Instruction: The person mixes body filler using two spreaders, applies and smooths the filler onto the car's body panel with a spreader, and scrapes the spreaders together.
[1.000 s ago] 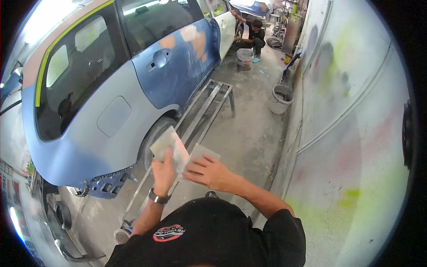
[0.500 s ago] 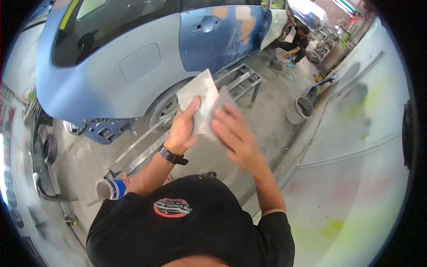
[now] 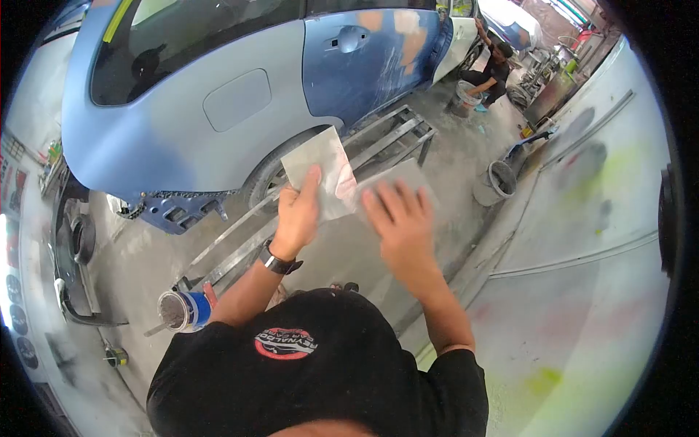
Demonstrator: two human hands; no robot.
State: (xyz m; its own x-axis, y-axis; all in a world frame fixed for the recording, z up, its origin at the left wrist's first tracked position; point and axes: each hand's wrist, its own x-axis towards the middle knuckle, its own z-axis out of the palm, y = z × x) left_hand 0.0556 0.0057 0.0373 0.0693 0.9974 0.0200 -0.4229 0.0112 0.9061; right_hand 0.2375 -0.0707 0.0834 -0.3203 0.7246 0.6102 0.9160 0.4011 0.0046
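In front of my chest, my left hand [image 3: 297, 220] grips a pale flat filler plate [image 3: 317, 156], thumb on its upper face. A smear of whitish body filler with a pink streak [image 3: 342, 178] lies along the plate's right side. My right hand [image 3: 405, 231] has its fingers laid over a light-coloured flat spreader [image 3: 421, 176], slightly blurred by motion. The spreader's left edge comes right up to the plate's right edge. A dark wristband [image 3: 278, 261] sits on my left wrist.
Ahead stands a blue car [image 3: 175, 138] with sanded door patches. A metal stand [image 3: 389, 138] lies beside it. Below my left forearm is a blue can [image 3: 195, 309]. A grey bucket [image 3: 495, 186] is at right; farther back a person [image 3: 495, 71] crouches by another bucket [image 3: 464, 100].
My right hand and the spreader have moved right, away from overlapping the plate, exposing the pink-streaked filler. The left hand with the plate has shifted slightly down.
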